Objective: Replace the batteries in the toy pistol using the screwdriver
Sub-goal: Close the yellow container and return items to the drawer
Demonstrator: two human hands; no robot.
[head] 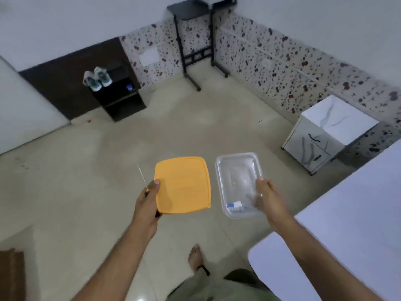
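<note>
Left grip point(147, 197): fingers curled around two items at once, a flat square orange plastic lid point(183, 185) pinched at its left edge with the thumb on top, and a thin screwdriver point(142, 178) whose metal shaft points up and away beside the lid; its handle is mostly hidden in the palm. Right grip point(265, 196): holds a clear rectangular plastic container point(238, 183) by its right rim, thumb on the rim, fingers underneath seen blurred through the wall. Container is tilted slightly, held just right of the lid, the two not touching. Inside, at the near end, lie small blue-and-white cylindrical items point(234, 205), probably batteries; detail too soft to confirm. Toy pistol not identifiable in this view. Both items are held in the air over a beige tiled floor point(108, 170). White table point(347, 235) edge at lower right. Small white marbled cabinet point(325, 135) against the speckled wall; black shoe stand point(121, 98) with a pair of sneakers point(97, 79) at far left.
</note>
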